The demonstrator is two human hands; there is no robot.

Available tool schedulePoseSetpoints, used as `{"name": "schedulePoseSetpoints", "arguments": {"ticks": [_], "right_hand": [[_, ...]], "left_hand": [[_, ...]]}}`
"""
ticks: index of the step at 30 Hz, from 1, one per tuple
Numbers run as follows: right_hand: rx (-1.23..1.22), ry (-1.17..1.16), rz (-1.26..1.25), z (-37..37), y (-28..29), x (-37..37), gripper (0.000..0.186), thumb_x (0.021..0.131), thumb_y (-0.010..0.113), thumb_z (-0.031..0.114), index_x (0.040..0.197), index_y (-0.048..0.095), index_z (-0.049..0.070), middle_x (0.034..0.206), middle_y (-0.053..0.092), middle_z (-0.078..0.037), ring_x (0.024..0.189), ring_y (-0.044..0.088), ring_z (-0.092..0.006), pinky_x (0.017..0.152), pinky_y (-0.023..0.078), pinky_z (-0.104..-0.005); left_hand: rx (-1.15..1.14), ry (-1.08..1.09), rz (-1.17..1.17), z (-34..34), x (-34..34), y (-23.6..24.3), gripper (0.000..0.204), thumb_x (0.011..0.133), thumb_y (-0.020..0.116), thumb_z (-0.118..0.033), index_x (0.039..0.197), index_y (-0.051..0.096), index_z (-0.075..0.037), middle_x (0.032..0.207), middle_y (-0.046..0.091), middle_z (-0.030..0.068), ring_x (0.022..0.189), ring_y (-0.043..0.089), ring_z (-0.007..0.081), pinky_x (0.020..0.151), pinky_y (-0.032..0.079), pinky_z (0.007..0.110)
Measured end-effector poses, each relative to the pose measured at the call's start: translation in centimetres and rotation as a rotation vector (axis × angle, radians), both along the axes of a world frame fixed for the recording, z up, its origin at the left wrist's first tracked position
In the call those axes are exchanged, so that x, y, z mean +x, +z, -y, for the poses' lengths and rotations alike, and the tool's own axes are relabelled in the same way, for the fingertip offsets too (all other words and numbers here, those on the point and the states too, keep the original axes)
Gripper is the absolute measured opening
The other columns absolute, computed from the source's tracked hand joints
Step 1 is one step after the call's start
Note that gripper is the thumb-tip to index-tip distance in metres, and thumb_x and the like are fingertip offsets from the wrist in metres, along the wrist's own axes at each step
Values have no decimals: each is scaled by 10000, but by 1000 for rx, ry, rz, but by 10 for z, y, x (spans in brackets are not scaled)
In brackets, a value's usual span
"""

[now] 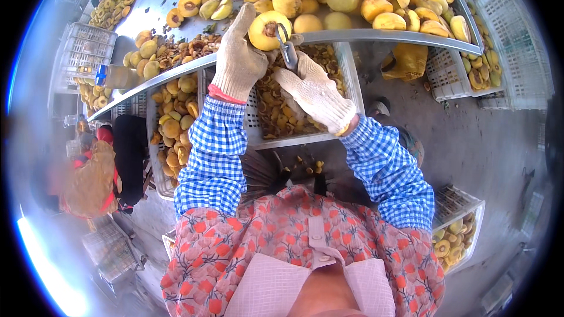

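My left hand (239,58), in a cream knitted glove, is closed round a halved yellow peach (262,30). Its cut face, with a brown stone hollow, is turned toward my right hand (314,88). That hand, gloved alike, grips a metal pitting tool (288,53) whose narrow looped end is at the cut face. Whether the loop is in the flesh I cannot tell. Below my hands stands a white crate (352,73) filled with peach scraps (282,111). Just beyond the peach, a heap of yellow peaches and halves (335,0) lies on the metal table (147,9).
The table's raised metal rim (364,36) curves between me and the heap. Pits and scraps (188,50) lie at its left. A crate of peach halves (173,123) is under the table, another (455,240) at my right. Further left a person (94,176) is at work.
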State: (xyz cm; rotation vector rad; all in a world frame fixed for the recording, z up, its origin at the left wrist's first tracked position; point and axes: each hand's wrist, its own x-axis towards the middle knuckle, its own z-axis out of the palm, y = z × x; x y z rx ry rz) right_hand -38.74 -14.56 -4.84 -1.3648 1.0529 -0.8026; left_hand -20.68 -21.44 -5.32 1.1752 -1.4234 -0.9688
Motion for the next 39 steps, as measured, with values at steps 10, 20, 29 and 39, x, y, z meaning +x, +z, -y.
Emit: {"name": "schedulePoseSetpoints", "arguments": {"ticks": [10,20,29,39], "right_hand": [[-165,-152,-161,-8,-7,2,357,946,533,295,1218,484,70,1005,603,-243,922,617,-470,772,489,-528],[302,-28,243,-11,-2,1,185,933,564,244,955,522,65,637,523,-48,469,495,-148,429,395,-314],[548,177,604,-8,8,-14,139,937,585,179,891,498,81,615,463,4,409,411,-111,367,321,-271],[632,272,755,-14,7,-14,151,925,635,174,951,506,99,643,462,24,445,413,-85,369,306,-255]], "left_hand": [[-381,126,541,-30,-57,28,454,781,646,121,1219,571,30,1113,633,133,1051,638,273,922,519,315],[-217,268,675,-15,-52,10,370,924,601,-188,1260,563,-38,1171,643,154,1008,640,268,851,518,327],[43,50,-114,-14,-44,13,436,1036,445,-338,1175,582,51,1033,668,183,943,680,299,825,576,378],[508,-312,-1024,-9,-39,28,520,1025,443,-418,1078,600,75,993,674,220,852,689,346,758,605,473]]}}
